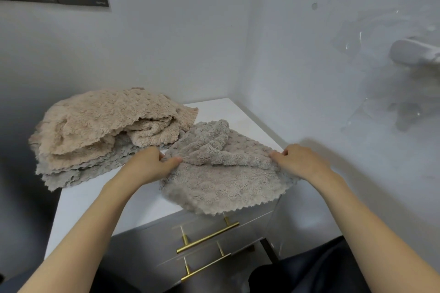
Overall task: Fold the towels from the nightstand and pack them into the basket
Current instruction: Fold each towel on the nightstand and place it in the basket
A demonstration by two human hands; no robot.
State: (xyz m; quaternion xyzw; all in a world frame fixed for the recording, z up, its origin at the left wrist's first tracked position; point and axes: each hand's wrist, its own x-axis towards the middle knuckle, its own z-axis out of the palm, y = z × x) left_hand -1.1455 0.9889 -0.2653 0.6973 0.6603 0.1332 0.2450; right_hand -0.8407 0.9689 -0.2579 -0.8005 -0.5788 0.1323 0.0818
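1. Between your hands, the grey-brown towel (221, 181) lies on the counter (95, 207). Its near scalloped edge hangs over the front, above the brass drawer handles (207, 238).
2. Your left hand (150, 165) pinches the towel's left edge, thumb on top. Your right hand (301, 162) pinches the right edge the same way, so neither hand is spread flat.
3. The step in hand looks like the first fold. The far half is rumpled and seems partly drawn over toward you, though the fluffy cloth makes that flap hard to read.
4. The next move, as I judge it, calls for level pinches. Bring edge to edge so the corners meet, then flatten the crease.
5. To the left of your left hand, the heap of towels (102, 135), beige over grey, sits unfolded just beside the one you hold.
6. The basket is out of view, so you must find it before packing. The towels in the heap cannot be counted. The pale object (414, 52) far to the right of your right hand is too blurred to name.
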